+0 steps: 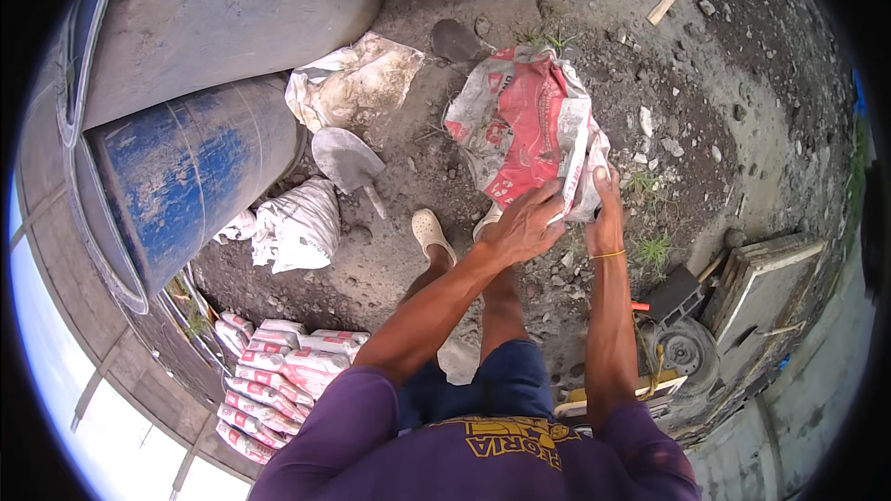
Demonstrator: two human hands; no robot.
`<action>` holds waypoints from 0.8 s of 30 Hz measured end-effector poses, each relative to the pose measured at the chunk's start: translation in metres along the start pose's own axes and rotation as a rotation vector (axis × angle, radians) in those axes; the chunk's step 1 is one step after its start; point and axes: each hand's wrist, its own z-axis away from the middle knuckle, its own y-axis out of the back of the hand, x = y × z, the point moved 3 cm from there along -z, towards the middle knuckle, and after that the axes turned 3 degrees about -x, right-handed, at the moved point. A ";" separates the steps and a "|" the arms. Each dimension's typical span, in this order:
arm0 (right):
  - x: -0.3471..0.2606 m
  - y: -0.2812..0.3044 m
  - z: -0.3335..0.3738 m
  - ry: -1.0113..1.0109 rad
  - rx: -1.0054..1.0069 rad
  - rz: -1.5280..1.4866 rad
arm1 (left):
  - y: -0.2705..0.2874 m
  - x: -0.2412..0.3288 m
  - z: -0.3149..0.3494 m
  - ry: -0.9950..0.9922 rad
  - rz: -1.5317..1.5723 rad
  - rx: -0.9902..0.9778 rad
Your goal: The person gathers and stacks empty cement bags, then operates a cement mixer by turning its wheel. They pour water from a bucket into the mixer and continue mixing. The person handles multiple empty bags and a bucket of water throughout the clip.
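A crumpled red-and-white sack point(522, 125) hangs limp in front of me, dusty and creased, with a folded strip along its right side. My left hand point(529, 224) grips its near edge, fingers bent over the fold. On the sack's lower right corner, my right hand point(607, 215) is closed with the thumb laid on top; a thin yellow band circles that wrist. Part of the right hand's fingers is hidden behind the sack. Whether anything is inside the sack I cannot tell.
Large blue drums point(200, 172) lie at the left. Nearby are a shovel point(345, 160), a dirty empty sack point(357, 83) and a white bundle point(297, 224). Stacked red-and-white bags point(269, 385) sit lower left. A wheel point(685, 351) and wooden boards point(766, 283) stand at right on stony ground.
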 end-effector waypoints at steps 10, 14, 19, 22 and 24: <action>0.017 -0.001 -0.030 0.148 0.474 0.574 | 0.130 -0.145 0.064 0.420 -0.174 -0.069; 0.030 0.010 -0.006 0.119 0.402 0.730 | 0.282 -0.309 0.103 0.777 -0.533 0.249; 0.101 0.005 -0.010 0.082 0.558 0.810 | 0.455 -0.492 0.142 0.924 -0.780 0.463; 0.151 -0.007 -0.025 0.088 0.615 0.825 | 0.523 -0.559 0.131 0.943 -0.886 0.270; 0.176 -0.011 -0.033 0.042 0.668 0.753 | 0.542 -0.592 0.120 1.001 -0.942 0.148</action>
